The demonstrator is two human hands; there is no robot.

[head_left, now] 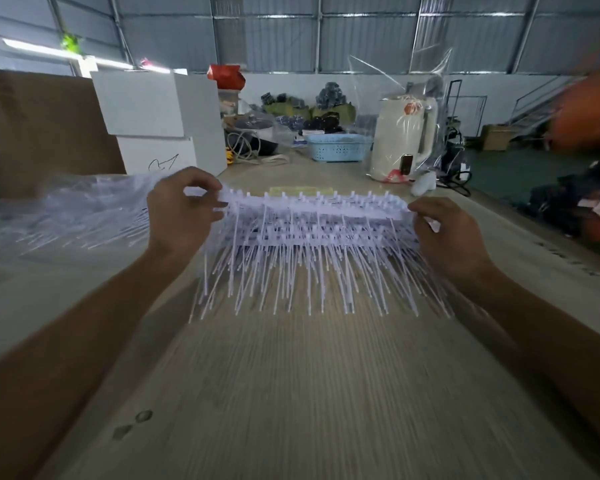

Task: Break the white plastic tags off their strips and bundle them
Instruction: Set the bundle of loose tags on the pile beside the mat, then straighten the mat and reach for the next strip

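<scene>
Left hand (182, 211) and right hand (442, 233) each pinched an end of the tag strips (317, 206) — held level above the desk (291, 393) | tags hung down | best snapped with short twists, ends kept aligned.

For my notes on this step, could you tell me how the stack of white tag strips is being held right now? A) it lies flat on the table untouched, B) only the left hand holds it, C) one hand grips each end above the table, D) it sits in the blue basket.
C: the left hand and right hand each grip an end of the tag strips, tags hanging down over the table.
</scene>
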